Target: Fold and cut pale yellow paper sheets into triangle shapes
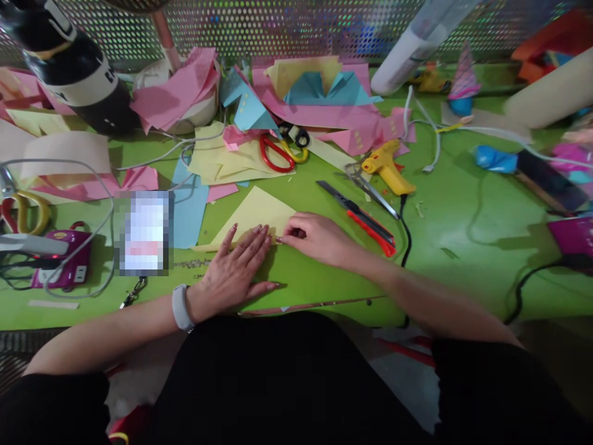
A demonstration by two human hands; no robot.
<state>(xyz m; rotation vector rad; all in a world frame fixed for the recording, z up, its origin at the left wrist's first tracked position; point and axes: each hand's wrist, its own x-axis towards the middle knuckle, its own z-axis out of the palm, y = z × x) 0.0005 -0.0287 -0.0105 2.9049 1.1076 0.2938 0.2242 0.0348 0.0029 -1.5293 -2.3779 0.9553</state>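
A pale yellow sheet of paper (259, 207) lies on the green table, its upper part coming to a point and its near edge running under my fingers. My left hand (236, 266) rests flat on that near edge, fingers spread, a grey band on the wrist. Just right of it, my right hand (317, 238) pinches the paper's near edge between thumb and forefinger, with the other fingers curled. A red and black box cutter (370, 228) lies right of the paper, beyond my right forearm.
A yellow glue gun (389, 167) and scissors (282, 154) lie behind. A phone (146, 232), a purple power socket (69, 259) and cables are at left. Pink paper (315, 114), blue paper (189, 210) and a black bottle (88, 80) stand or lie further back. The table edge (333, 303) is near me.
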